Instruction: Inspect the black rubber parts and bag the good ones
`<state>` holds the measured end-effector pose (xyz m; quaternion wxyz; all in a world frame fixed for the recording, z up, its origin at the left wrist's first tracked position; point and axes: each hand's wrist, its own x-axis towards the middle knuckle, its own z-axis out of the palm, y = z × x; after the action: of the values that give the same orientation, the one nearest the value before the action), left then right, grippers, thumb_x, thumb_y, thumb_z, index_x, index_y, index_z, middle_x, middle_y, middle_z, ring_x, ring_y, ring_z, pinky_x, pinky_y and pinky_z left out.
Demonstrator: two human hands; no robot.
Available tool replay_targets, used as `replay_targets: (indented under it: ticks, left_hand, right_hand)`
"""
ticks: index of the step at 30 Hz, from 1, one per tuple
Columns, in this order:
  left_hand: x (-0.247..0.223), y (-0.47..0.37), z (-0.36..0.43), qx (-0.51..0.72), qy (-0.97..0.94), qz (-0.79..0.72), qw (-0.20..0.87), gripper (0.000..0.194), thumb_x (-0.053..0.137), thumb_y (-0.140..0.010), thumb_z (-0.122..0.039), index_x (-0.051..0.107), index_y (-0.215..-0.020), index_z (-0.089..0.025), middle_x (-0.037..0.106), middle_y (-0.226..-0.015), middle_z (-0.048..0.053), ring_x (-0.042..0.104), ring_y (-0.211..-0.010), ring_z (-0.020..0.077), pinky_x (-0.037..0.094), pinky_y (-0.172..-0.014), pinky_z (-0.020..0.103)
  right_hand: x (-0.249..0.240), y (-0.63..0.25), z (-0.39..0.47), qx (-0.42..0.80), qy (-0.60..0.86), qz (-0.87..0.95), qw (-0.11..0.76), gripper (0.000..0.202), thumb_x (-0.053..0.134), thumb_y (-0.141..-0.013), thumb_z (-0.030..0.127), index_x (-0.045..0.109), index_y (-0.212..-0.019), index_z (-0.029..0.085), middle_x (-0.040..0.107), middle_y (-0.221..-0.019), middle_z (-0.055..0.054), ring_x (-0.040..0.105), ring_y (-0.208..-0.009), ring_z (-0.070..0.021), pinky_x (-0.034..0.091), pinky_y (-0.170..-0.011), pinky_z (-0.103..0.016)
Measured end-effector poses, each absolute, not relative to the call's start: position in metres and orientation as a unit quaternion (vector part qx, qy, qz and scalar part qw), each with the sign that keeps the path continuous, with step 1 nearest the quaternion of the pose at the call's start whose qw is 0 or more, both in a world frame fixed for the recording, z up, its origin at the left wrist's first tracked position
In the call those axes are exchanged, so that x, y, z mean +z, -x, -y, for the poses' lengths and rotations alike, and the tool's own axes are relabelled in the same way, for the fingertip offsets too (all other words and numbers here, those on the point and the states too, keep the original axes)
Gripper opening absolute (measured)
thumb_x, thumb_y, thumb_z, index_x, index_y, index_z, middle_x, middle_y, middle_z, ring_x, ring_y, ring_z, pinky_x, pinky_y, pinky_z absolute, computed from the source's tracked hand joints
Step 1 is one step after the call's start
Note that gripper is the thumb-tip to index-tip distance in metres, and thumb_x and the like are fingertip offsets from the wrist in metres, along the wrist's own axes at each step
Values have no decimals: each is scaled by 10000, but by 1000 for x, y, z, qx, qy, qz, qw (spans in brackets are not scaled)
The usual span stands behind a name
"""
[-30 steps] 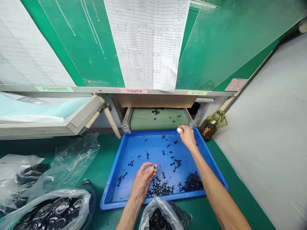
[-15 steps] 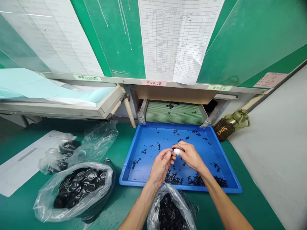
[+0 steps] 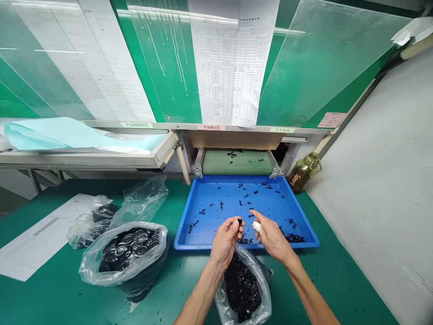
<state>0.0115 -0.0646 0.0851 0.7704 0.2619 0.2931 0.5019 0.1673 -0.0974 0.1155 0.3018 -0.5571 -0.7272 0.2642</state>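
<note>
Away comes the right hand [image 3: 269,235], parted from the left hand [image 3: 225,239] after the two met a half-second ago! Left thumb and fingertips are pinched closed on a small black rounded piece [image 3: 240,222], held up above the near part of the blue rectangular plastic tray [image 3: 196,247]. Right hand, just beside it: index finger stretched forward, white wrapping [image 3: 256,226] on one digit, the rest loosely curled; whether it grips anything, I can't tell. Tiny black scraps [image 3: 221,205] litter the tray, and between the forearms stands an open clear plastic bag [image 3: 266,284] of black pieces.
</note>
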Motion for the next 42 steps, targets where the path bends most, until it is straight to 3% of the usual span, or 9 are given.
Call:
replay_targets:
  ticks: [3,7,11,17,21,27,32,40,42]
  left_hand:
    - [89,-13,74,512,-270,-298,759,267,759,-679,-309,679,-844,-114,638,-742,50,497,-575,63,384,-518,171]
    - [90,-14,83,525,-269,-297,751,274,775,-652,-326,685,-807,-118,613,-693,27,474,-554,58,367,-506,168]
    - [90,-17,89,535,-259,-293,749,249,781,-646,-308,693,-787,-123,581,-654,8,469,-562,61,360,-499,162]
    - [90,-22,98,542,-245,-296,747,243,793,-627,-290,703,-794,-139,596,-671,6,472,-569,66,385,-542,176]
    - [92,-23,102,529,-267,-320,739,318,766,-665,-298,701,-936,-145,591,-689,1,473,-596,70,400,-627,197]
    - [97,-23,103,513,-327,-325,725,322,732,-695,-349,685,-924,-126,510,-635,-27,352,-527,57,282,-504,195]
    - [91,-26,98,524,-304,-311,732,313,762,-659,-340,666,-879,-138,464,-625,-46,287,-494,45,217,-462,193]
    - [73,-32,82,513,-267,-318,751,383,749,-677,-374,670,-943,-111,556,-723,5,317,-493,36,277,-467,190]
    - [67,-33,78,496,-258,-317,766,398,751,-678,-368,677,-958,-95,545,-702,6,328,-500,35,286,-468,182]
  right_hand:
    - [114,-161,114,206,629,703,258,459,306,-888,133,329,-1346,145,624,-790,-45,564,-614,-150,418,-599,-247]
    - [121,-150,131,133,601,746,255,380,310,-864,80,492,-1180,187,621,-958,-80,600,-774,-165,439,-679,-255]
    - [121,-145,140,76,593,760,256,455,304,-870,70,500,-1253,218,635,-1005,-77,610,-844,-169,467,-726,-268]
    - [118,-141,148,-1,636,738,226,439,326,-877,95,516,-1259,197,639,-905,-64,612,-747,-168,451,-639,-246]
    - [123,-136,151,-32,654,729,200,404,340,-872,85,538,-1210,185,616,-872,-60,600,-713,-168,410,-590,-243]
    - [120,-130,150,-52,668,712,212,323,374,-869,84,571,-1103,187,620,-824,-54,591,-699,-170,368,-587,-247]
    - [114,-123,145,1,670,696,259,296,343,-874,92,593,-1003,183,628,-801,-60,573,-660,-153,346,-580,-238]
    - [94,-137,115,280,677,576,362,278,329,-830,156,586,-728,189,621,-592,9,524,-510,-109,347,-504,-194]
    - [87,-145,108,325,672,556,365,276,320,-828,165,588,-768,187,626,-596,18,511,-462,-101,354,-482,-192]
